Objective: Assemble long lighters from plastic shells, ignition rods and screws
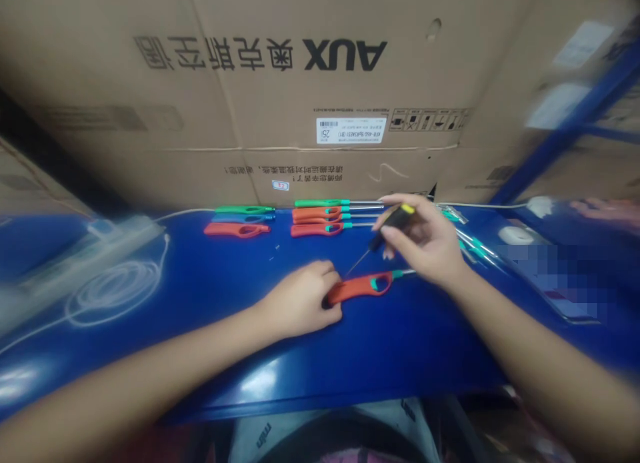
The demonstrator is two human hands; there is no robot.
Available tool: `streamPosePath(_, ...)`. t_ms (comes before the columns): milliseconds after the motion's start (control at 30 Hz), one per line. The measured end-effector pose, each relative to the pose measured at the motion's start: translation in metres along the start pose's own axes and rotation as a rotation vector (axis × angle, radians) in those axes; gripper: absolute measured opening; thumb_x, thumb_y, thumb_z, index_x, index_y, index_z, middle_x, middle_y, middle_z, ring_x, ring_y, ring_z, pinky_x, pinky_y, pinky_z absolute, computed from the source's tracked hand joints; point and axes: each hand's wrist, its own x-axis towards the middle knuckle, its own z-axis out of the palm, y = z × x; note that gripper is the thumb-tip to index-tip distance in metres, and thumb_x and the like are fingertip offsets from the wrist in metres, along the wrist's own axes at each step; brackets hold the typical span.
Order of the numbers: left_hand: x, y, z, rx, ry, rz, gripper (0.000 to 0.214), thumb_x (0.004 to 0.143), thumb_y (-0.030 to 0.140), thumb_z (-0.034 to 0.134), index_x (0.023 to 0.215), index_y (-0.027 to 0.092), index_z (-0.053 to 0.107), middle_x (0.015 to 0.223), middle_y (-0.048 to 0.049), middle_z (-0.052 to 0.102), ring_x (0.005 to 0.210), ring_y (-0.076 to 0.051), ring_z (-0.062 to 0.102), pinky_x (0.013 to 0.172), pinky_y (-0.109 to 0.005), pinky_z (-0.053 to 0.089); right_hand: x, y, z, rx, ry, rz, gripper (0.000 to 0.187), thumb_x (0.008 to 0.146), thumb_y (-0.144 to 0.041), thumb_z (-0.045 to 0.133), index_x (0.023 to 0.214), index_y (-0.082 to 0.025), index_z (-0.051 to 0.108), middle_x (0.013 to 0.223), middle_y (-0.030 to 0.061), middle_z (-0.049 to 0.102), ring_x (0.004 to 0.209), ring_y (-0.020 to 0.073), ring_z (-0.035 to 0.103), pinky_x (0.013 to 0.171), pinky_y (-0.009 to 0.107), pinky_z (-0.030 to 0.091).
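My left hand [305, 300] is closed around the handle end of a red-orange long-nosed lighter [361, 288], which lies across the blue tabletop with its metal tube to the right. In my right hand [430, 240] is a screwdriver [393, 227] with a black and yellow handle. Its thin shaft slants down to the left, and the tip is at the lighter's handle beside my left fingers; whether it touches I cannot tell. Behind them lie several assembled lighters [313, 229] in red, orange and green. To their left are handle shells without tubes, among them a red one [235, 230].
Metal tubes with green ends [483, 248] lie beyond my right wrist. A phone-like flat object [565, 296], partly pixelated, rests at the right. A coiled white cable [115, 293] and a power strip [95, 270] are at the left. A large cardboard sheet [260, 116] stands behind the table.
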Motion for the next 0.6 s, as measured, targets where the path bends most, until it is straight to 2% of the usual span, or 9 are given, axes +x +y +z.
streamPosePath(100, 0.0, -0.001, -0.01, 0.037, -0.054, -0.078, 0.018, 0.079, 0.022, 0.066, 0.096, 0.017, 0.064, 0.093, -0.0064, 0.061, 0.085, -0.025, 0.062, 0.07, -0.034, 0.052, 0.009, 0.019, -0.017, -0.076, 0.301, 0.056, 0.025, 0.086, -0.032, 0.072, 0.104, -0.022, 0.057, 0.082, -0.001, 0.063, 0.049, 0.0113, 0.06, 0.049, 0.026, 0.053)
streamPosePath(167, 0.001, -0.004, -0.012, 0.027, -0.087, -0.069, 0.021, 0.084, 0.023, 0.065, 0.104, 0.017, 0.065, 0.098, -0.0077, 0.061, 0.087, -0.024, 0.062, 0.074, -0.034, 0.052, 0.013, 0.03, -0.027, -0.183, 0.377, 0.118, 0.025, 0.084, -0.034, 0.072, 0.097, -0.023, 0.055, 0.082, -0.0007, 0.062, 0.051, 0.0126, 0.061, 0.051, 0.027, 0.053)
streamPosePath(233, 0.004, -0.009, -0.011, 0.004, -0.102, -0.019, 0.025, 0.09, 0.023, 0.061, 0.114, 0.017, 0.065, 0.104, -0.0092, 0.06, 0.092, -0.024, 0.062, 0.08, -0.035, 0.053, 0.014, 0.038, -0.035, -0.338, 0.375, 0.176, 0.023, 0.084, -0.035, 0.07, 0.096, -0.022, 0.055, 0.079, -0.0004, 0.062, 0.055, 0.0145, 0.061, 0.054, 0.029, 0.053)
streamPosePath(300, 0.009, -0.016, -0.01, -0.013, -0.085, 0.036, 0.024, 0.094, 0.023, 0.058, 0.116, 0.017, 0.066, 0.106, -0.0102, 0.059, 0.095, -0.024, 0.061, 0.085, -0.036, 0.052, 0.013, 0.042, -0.04, -0.549, 0.341, 0.177, 0.02, 0.085, -0.034, 0.068, 0.096, -0.021, 0.057, 0.08, 0.0012, 0.064, 0.06, 0.0163, 0.063, 0.06, 0.03, 0.054)
streamPosePath(400, 0.02, -0.033, -0.013, -0.012, -0.01, 0.103, 0.022, 0.096, 0.021, 0.054, 0.113, 0.015, 0.067, 0.107, -0.0127, 0.058, 0.1, -0.026, 0.058, 0.09, -0.039, 0.051, 0.011, 0.042, -0.044, -0.784, 0.281, 0.054, 0.014, 0.088, -0.031, 0.064, 0.096, -0.02, 0.06, 0.09, 0.0061, 0.068, 0.077, 0.0204, 0.066, 0.071, 0.032, 0.055)
streamPosePath(500, 0.031, -0.055, -0.022, 0.059, 0.093, 0.118, 0.023, 0.096, 0.022, 0.052, 0.112, 0.014, 0.067, 0.107, -0.0147, 0.058, 0.103, -0.028, 0.056, 0.094, -0.044, 0.049, 0.01, 0.04, -0.048, -0.82, 0.301, -0.041, 0.013, 0.09, -0.031, 0.061, 0.097, -0.021, 0.06, 0.097, 0.008, 0.068, 0.086, 0.0218, 0.066, 0.073, 0.032, 0.055)
streamPosePath(600, 0.039, -0.077, -0.035, 0.13, 0.163, 0.077, 0.026, 0.098, 0.026, 0.048, 0.111, 0.015, 0.067, 0.111, -0.015, 0.056, 0.105, -0.028, 0.054, 0.096, -0.046, 0.047, 0.011, 0.038, -0.052, -0.812, 0.39, -0.034, 0.016, 0.09, -0.033, 0.062, 0.101, -0.022, 0.059, 0.098, 0.0077, 0.067, 0.082, 0.0212, 0.065, 0.069, 0.032, 0.055)
